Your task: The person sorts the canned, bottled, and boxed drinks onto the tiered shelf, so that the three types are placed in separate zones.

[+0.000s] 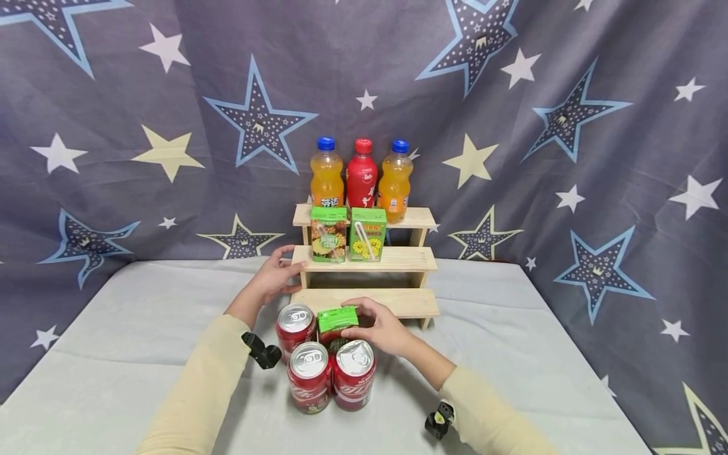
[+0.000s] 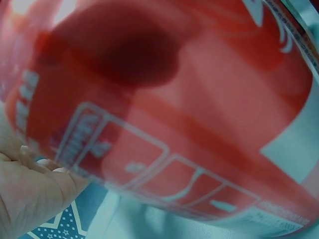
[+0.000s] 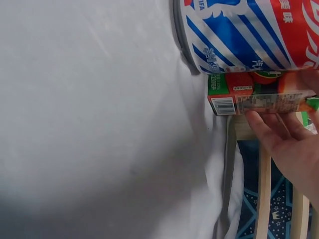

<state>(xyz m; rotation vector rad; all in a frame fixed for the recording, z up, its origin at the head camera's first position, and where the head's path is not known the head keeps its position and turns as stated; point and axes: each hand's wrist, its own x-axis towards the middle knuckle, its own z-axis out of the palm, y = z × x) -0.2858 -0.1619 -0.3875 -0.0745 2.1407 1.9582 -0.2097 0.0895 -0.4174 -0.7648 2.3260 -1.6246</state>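
My right hand [image 1: 382,327] pinches a juice box [image 1: 338,319] with a green top and dark red sides. The box stands among three red cola cans, just in front of the lowest step; in the right wrist view its barcode end shows below a can [image 3: 239,35]. My left hand [image 1: 275,276] holds the left end of the wooden three-step rack [image 1: 364,297] at the middle step. One red can [image 1: 296,332] is beside the box on its left; two more cans, a left one [image 1: 309,377] and a right one [image 1: 354,375], stand in front. A red can [image 2: 199,114] fills most of the left wrist view.
Two green juice boxes, a left one [image 1: 328,235] and a right one [image 1: 368,235], stand on the middle step. Behind them on the top step are two orange soda bottles [image 1: 395,183] and a red bottle [image 1: 362,174]. A star-patterned curtain [image 1: 364,63] hangs close behind the rack.
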